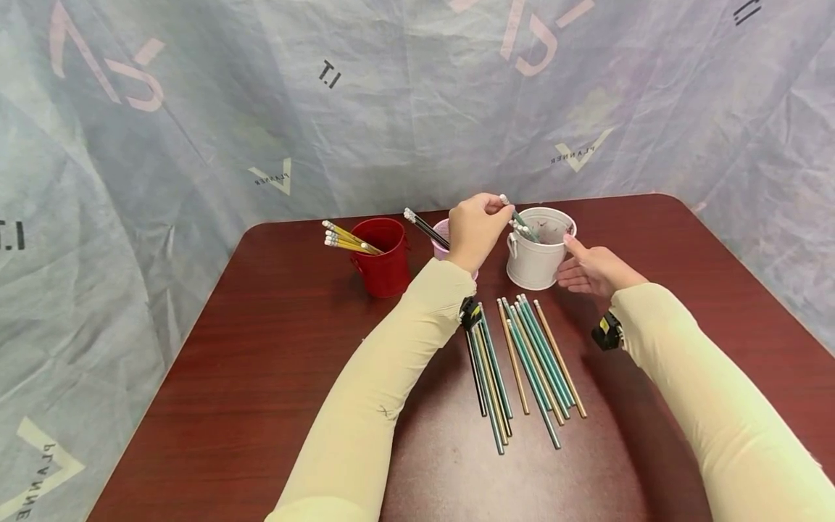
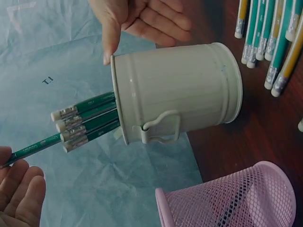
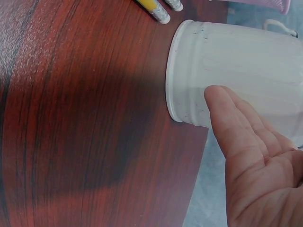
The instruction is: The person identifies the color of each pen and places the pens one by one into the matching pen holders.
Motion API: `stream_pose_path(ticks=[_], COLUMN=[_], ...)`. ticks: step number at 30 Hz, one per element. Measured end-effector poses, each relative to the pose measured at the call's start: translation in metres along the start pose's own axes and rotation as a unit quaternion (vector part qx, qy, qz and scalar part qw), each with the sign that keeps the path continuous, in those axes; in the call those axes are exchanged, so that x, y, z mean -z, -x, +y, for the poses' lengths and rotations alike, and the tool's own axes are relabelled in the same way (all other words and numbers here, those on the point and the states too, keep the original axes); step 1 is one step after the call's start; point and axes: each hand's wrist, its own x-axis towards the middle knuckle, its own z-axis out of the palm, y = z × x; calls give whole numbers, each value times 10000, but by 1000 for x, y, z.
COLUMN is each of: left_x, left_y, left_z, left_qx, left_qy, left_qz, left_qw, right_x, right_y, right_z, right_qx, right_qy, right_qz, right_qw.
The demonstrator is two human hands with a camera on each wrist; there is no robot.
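My left hand (image 1: 478,226) pinches a green pencil (image 2: 35,148) near its upper end, over the mouth of the white bucket (image 1: 536,262). Several other green pencils (image 2: 90,111) lean inside that bucket with their white erasers sticking out past the rim. At the bucket's right side is my right hand (image 1: 596,270), fingers straight, thumb touching the rim. In the right wrist view, the straight fingers (image 3: 236,120) lie along the bucket's wall. The lower part of the held pencil is hidden among the others.
Left of the white bucket stands a pink mesh cup (image 2: 227,198) with black pencils (image 1: 427,228). Farther left, a red bucket (image 1: 386,272) holds yellow pencils (image 1: 346,239). Loose pencils (image 1: 538,355) in green, gold and black lie in front on the dark red table (image 1: 280,377).
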Motion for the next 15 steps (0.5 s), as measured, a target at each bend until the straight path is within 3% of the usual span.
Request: stream_pose_path(ticks=[10,15], left_x=[-13,-16], left_y=[-5,-6], left_z=[-5,-8], left_qx=[22,44], left_qy=[-432,-639], left_qz=[-425,-469], left_qw=[9982,9968], right_x=[-2,-2], right_y=[0,1], right_z=[1,0], right_qx=[60,56], right_qy=[-106,-136], right_qz=[79,98], right_qw=[9999,9998])
